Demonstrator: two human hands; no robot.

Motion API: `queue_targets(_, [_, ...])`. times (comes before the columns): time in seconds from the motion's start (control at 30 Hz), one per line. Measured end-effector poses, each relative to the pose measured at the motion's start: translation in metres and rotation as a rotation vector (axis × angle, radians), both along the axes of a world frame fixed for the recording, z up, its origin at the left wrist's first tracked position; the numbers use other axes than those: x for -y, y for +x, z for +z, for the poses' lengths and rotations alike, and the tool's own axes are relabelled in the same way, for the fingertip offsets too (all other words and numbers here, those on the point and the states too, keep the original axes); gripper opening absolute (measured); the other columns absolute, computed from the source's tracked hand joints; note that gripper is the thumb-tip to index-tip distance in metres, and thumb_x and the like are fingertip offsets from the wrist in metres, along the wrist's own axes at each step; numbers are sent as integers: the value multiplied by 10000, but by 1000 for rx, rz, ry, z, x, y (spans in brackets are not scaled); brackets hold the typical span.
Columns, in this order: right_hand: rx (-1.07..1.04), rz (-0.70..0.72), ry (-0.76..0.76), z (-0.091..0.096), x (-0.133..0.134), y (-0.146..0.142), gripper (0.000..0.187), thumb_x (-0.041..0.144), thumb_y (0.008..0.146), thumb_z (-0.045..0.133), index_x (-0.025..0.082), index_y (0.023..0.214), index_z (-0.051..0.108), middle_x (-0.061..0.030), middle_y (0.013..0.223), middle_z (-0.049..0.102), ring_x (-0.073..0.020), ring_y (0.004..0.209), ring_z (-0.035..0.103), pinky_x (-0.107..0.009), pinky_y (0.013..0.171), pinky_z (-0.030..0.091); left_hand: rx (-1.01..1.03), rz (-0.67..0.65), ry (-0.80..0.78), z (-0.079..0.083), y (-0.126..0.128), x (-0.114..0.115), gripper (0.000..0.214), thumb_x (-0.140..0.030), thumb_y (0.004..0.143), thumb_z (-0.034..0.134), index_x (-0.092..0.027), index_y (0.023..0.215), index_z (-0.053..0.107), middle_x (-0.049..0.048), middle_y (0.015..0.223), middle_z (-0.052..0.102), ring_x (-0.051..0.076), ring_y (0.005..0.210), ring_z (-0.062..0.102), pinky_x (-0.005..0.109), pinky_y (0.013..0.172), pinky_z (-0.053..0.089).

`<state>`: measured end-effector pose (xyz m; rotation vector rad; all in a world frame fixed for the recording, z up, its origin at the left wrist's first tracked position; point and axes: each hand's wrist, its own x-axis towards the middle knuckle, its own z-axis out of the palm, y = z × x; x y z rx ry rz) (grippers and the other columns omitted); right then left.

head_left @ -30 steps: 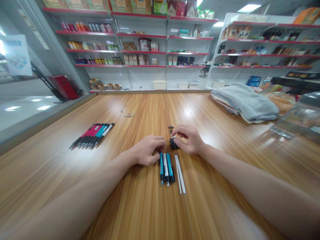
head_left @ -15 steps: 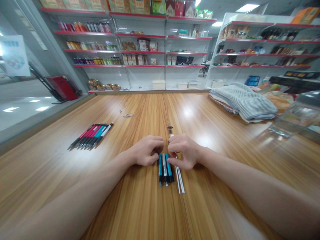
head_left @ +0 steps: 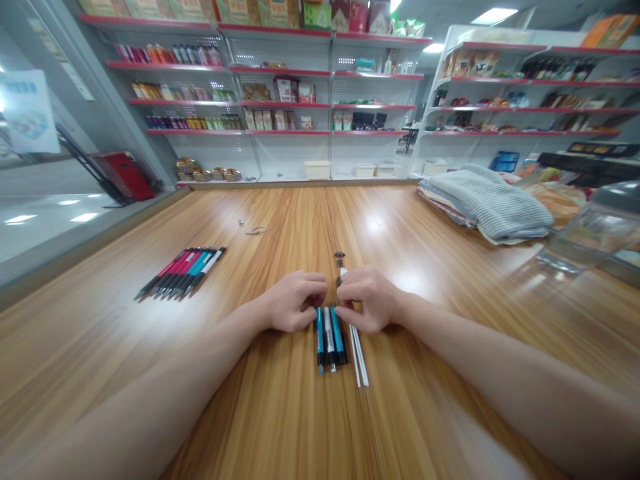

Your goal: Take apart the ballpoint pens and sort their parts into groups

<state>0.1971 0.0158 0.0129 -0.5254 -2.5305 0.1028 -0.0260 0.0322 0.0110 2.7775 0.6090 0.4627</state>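
Observation:
My left hand [head_left: 299, 301] rests on the table with its fingers curled, its thumb by the top end of a blue pen body [head_left: 320, 337]. What those fingers hold, if anything, is hidden. Opposite it, my right hand [head_left: 373, 300] is closed too, and a small dark piece [head_left: 339, 281] shows at its fingertips. Between the hands, a white pen body [head_left: 329, 337] and another blue pen body [head_left: 338, 333] lie side by side, with a black part along the right edge. Several thin white sticks [head_left: 357, 357] run partly beneath my right hand.
Small dark metal bits [head_left: 340, 255] lie beyond my hands. A row of red, blue and white pens [head_left: 183, 272] is at the left. Farther back sits a thin grey loop [head_left: 257, 231]. Folded striped cloth [head_left: 493, 200] and a clear container [head_left: 575, 233] stand at the right.
My right hand has shifted slightly up and its thumb has drawn in towards the fingers. A dark piece now shows at its fingertips. The left hand has hardly moved.

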Motion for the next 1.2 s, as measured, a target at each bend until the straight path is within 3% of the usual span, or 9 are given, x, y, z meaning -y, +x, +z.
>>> queue_targets(0.23, [32, -48, -10, 1, 0, 3, 62, 250, 753, 550, 193, 758, 574, -9, 632, 546, -146, 594, 492, -268, 590, 354, -3, -15, -27, 1, -2, -1, 154, -174, 602, 450, -191, 753, 427, 20, 749, 503, 167, 690, 461, 297, 670, 396])
queue_targets(0.5, [105, -40, -50, 3, -1, 3, 183, 187, 696, 533, 196, 873, 581, -10, 672, 587, -160, 628, 531, -269, 616, 372, 21, -20, -96, 4, -4, -1, 267, -250, 604, 494, -188, 853, 422, 14, 783, 517, 165, 691, 461, 300, 663, 394])
queue_targets(0.73, [130, -6, -72, 10, 2, 3, 182, 315, 709, 578, 203, 773, 449, 15, 651, 541, -132, 556, 457, -262, 557, 301, 3, -23, -66, 3, -3, -1, 257, -263, 634, 497, -188, 866, 414, 20, 801, 519, 167, 697, 468, 299, 666, 392])
queue_targets(1.0, [184, 65, -84, 8, 1, 3, 225, 357, 731, 578, 211, 723, 408, 36, 591, 449, -122, 548, 425, -253, 550, 280, -12, -33, -54, 4, -2, 0, 226, -303, 675, 501, -189, 851, 419, 26, 796, 506, 172, 697, 446, 303, 658, 379])
queue_targets(1.2, [162, 128, -164, 6, -1, 5, 384, 527, 763, 601, 206, 696, 402, 49, 566, 398, -108, 529, 381, -241, 536, 267, -6, -48, -196, 13, -6, 0, 343, -283, 667, 588, -179, 966, 457, 45, 1002, 483, 206, 924, 468, 346, 833, 413])
